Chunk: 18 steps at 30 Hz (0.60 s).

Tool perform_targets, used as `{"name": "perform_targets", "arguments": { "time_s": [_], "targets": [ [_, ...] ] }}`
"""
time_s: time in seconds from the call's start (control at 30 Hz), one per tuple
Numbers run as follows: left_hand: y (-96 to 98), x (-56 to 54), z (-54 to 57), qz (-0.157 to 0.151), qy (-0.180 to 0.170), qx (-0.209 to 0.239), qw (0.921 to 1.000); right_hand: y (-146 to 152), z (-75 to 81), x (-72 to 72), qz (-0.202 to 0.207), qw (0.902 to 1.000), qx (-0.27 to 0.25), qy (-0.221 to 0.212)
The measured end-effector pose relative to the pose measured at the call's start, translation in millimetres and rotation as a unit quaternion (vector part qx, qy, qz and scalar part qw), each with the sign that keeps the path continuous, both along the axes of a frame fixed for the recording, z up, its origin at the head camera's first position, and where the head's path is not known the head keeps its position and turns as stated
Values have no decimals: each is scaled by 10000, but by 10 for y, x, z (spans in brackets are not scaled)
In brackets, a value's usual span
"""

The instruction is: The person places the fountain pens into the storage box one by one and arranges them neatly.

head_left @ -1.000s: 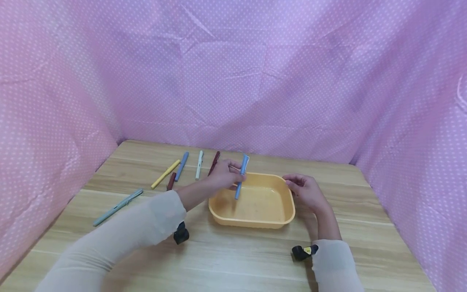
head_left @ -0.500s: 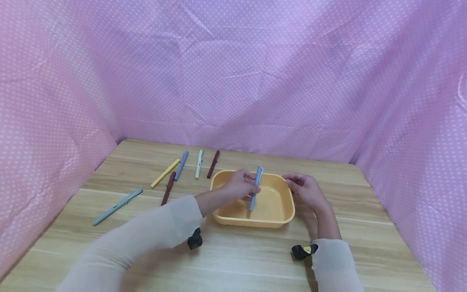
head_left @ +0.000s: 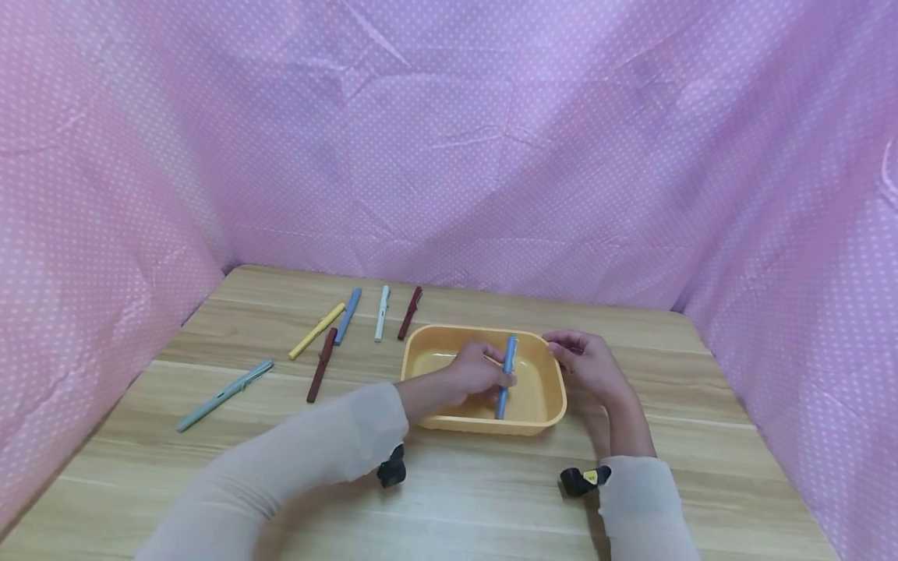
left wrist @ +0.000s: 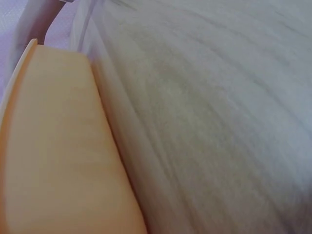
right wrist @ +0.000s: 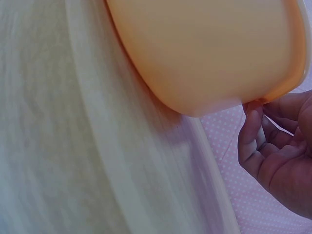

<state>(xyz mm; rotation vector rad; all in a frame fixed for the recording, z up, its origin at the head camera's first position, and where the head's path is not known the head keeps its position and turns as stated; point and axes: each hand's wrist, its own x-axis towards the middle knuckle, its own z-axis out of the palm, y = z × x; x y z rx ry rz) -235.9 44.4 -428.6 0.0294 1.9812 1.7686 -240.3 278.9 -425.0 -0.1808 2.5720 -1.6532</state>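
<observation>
Inside the orange plastic box (head_left: 435, 347), my left hand (head_left: 477, 374) pinches a blue pen (head_left: 509, 358) by its middle, low over the floor of the box. The pen leans slightly, its clip end toward the far side. Whether its lower end touches the box floor, I cannot tell. At the box's right far corner, my right hand (head_left: 588, 362) grips the rim. The right wrist view shows its curled fingers (right wrist: 251, 129) at the underside of the rim. In the left wrist view only the outer wall of the box (left wrist: 63, 141) appears, with the left hand out of sight.
Left of the box on the wooden table (head_left: 484, 499) lie a yellow pen (head_left: 316, 332), another blue pen (head_left: 348, 316), a pale pen (head_left: 382, 313), a dark red pen (head_left: 410, 313), a second dark red pen (head_left: 322, 365) and a grey-green pen (head_left: 224, 396). Pink dotted cloth (head_left: 449, 156) surrounds the table.
My left hand has carried the blue pen rightward and down into the box. The dark red pens it partly covered now show fully. My right hand has stayed on the rim.
</observation>
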Motion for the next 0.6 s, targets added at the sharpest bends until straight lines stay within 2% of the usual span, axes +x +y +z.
{"name": "perform_targets", "arguments": {
  "time_s": [0.3, 0.6],
  "targets": [
    [84, 32, -40, -97, -254, 20, 9996, 6, -15, -15, 27, 10000, 14, -9],
    [220, 35, -29, -73, -60, -571, 9983, 6, 29, -9, 106, 9999, 79, 62]
  ]
}}
